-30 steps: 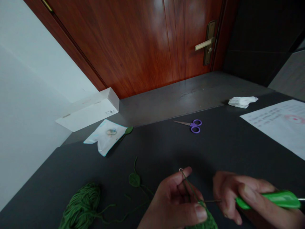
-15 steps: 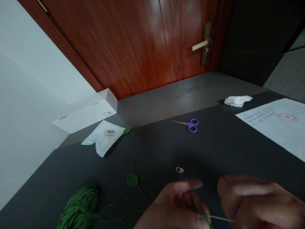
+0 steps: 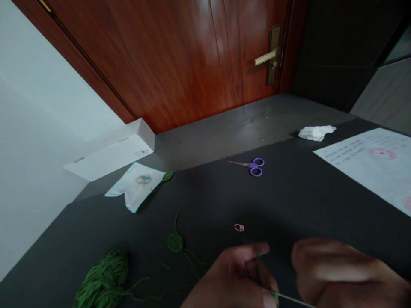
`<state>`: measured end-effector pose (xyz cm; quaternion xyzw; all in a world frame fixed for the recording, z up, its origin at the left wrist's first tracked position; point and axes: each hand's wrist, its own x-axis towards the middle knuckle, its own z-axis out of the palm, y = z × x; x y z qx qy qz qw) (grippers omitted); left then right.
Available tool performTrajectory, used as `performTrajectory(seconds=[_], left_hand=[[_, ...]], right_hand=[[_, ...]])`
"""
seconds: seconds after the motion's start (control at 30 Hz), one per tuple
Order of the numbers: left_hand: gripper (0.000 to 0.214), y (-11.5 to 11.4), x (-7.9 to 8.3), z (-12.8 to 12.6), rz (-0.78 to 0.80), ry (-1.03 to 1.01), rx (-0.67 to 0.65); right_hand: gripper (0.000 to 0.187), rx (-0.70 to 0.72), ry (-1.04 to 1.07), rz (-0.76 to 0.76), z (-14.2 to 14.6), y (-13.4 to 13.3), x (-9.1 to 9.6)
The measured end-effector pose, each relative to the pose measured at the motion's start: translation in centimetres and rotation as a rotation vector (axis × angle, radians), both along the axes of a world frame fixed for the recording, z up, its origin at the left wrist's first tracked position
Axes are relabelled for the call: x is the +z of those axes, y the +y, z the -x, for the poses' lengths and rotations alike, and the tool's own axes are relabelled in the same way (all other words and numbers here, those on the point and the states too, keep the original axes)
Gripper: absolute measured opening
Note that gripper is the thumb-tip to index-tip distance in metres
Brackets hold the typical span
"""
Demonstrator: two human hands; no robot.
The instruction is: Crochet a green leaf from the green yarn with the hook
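My left hand (image 3: pixel 234 278) is closed at the bottom of the view, pinching a small piece of green yarn work (image 3: pixel 273 293) between thumb and fingers. A strand of green yarn (image 3: pixel 260 267) runs taut over its raised index finger. My right hand (image 3: pixel 346 273) is closed around a thin pale crochet hook (image 3: pixel 293 300), whose shaft reaches to the green piece; its handle is hidden in the fist. Just beyond my left hand lies a pink stitch marker (image 3: pixel 239 228). A green skein of yarn (image 3: pixel 104 280) rests at the lower left, its loose strand trailing toward my left hand.
A round green crocheted piece (image 3: pixel 175 243) lies left of my hands. Farther back are a white packet (image 3: pixel 138 186), a green leaf-shaped piece (image 3: pixel 167 176), purple-handled scissors (image 3: pixel 255 167), crumpled tissue (image 3: pixel 316 133) and a printed sheet (image 3: pixel 369 160). A white box (image 3: pixel 112 156) stands by the wall.
The whole view has shifted slightly, so table items sit a little farther left. The hook's visible shaft now slants more downward to the right. Both hands keep their holds.
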<state>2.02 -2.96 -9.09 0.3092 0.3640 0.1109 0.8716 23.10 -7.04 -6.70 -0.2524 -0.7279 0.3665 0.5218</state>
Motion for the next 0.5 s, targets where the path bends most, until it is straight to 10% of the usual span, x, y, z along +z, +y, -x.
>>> performTrajectory(seconds=[0.5], left_hand=[[0.067, 0.1, 2.1, -1.5, 0.066, -0.276, 0.136]], right_hand=[[0.051, 0.094, 0.316, 0.634, 0.5, -0.9, -1.3]])
